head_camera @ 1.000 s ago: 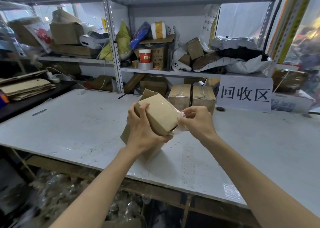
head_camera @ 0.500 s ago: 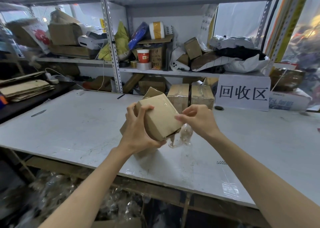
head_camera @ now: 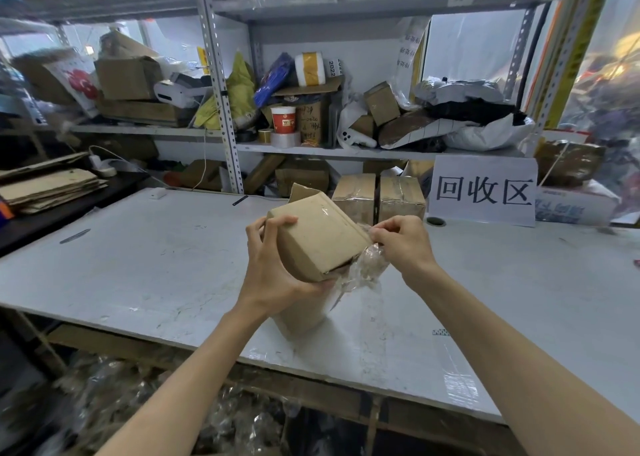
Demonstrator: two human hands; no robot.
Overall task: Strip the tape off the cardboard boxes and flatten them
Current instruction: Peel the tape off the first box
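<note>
Two hands are engaged on one cardboard box (head_camera: pixel 318 239), which is held tilted just above the near middle of the counter (head_camera: pixel 138 268). The left hand (head_camera: pixel 273 275) is wrapped round the box's left end, fingers over the top edge and thumb underneath, so that grip is full of cardboard. The right hand (head_camera: pixel 403 244) is closed in a narrow pinch on clear tape (head_camera: pixel 367 265), which is seen crumpled and hanging from the box's right edge. Cardboard below the left hand reaches down to the counter; whether it is a flap or the box body cannot be told.

Several failures are judged possible. The tape could be snapped by a sharp pull, and a strip would be left stuck along the seam. The paper face could be torn away with the adhesive if the tape is drawn steeply. The box could be twisted out of the single supporting grip by the sideways pull. The loose tape could also be stuck to the fingers or to the counter.

Further back, two taped boxes (head_camera: pixel 377 196) are stood side by side, untouched, beside a white sign (head_camera: pixel 483 192). Flattened cardboard (head_camera: pixel 52 185) is stacked far left, and a cluttered shelf (head_camera: pixel 346 151) lies behind.
</note>
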